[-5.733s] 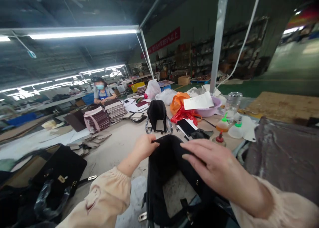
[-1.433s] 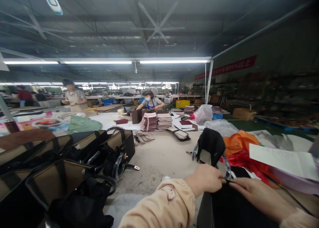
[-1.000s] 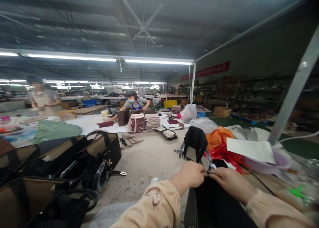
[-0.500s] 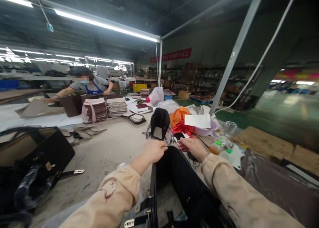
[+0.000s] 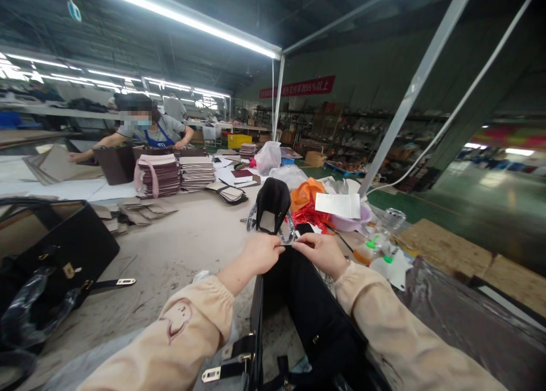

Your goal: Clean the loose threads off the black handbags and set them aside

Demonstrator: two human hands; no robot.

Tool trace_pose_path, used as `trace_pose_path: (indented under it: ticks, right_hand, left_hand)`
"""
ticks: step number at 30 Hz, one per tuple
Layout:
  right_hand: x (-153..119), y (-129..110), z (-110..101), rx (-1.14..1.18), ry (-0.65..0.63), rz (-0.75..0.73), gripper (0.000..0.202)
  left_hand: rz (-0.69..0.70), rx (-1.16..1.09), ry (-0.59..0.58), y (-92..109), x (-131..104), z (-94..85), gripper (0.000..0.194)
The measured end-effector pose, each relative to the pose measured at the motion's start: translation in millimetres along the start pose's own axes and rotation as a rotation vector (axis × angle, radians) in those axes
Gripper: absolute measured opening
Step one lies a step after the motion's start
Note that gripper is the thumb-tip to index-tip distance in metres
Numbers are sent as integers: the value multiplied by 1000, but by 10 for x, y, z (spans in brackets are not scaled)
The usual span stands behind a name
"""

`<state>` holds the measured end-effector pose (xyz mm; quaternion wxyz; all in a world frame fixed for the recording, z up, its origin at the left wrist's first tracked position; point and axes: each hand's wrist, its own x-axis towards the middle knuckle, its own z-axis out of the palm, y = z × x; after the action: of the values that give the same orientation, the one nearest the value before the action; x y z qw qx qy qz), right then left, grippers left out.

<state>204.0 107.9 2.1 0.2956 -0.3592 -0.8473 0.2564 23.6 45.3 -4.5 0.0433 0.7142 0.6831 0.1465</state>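
Note:
A black handbag (image 5: 315,305) stands with its top gaping in front of me, gold-coloured hardware on its near left side. My left hand (image 5: 261,254) pinches the far top edge of this bag, fingers closed. Close beside it, my right hand (image 5: 323,253) grips the same edge between thumb and fingers. Just beyond both hands sits a small black bag (image 5: 273,206) with plastic-wrapped handles. Another black handbag (image 5: 91,234) rests at the left, its strap with a gold plate (image 5: 115,283) lying on the worktable (image 5: 191,237).
Across the table a co-worker (image 5: 149,123) leans over stacks of brown panels (image 5: 157,175). An orange plastic bag (image 5: 307,193), a lilac basin (image 5: 362,215) and bottles with green caps (image 5: 372,243) are on the right. A metal post (image 5: 420,83) rises there.
My right hand has moved left to the bag's far edge, beside my left hand, and now pinches it. The camera view has shifted slightly.

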Motion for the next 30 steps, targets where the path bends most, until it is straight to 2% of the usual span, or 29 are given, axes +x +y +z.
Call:
trace_pose_path:
  ticks: [4,10,15,18,24,30]
  right_hand:
    - [-23,-54,9,-270,-2,-162,21]
    - [-70,-102,-2,-653,33,-274,25]
    - [-85,-155,-45,-813,9,-445,24]
    - [-90,-159,-61,-851,-11,-497,24]
    - [-111,-88,-41,-778,18,-375,22]
    - [-135,-17,-127,-512,94,-194,23]
  left_hand:
    - [2,3,0,10,3,6,30]
    - [2,-1,-1,7,17,36,29]
    - [1,-12,-2,15,13,20,28]
    - [-3,-21,-4,22,12,13,26]
    - [-8,-34,-3,36,11,9,27]
    - [-32,-50,-11,28,-1,-14,28]
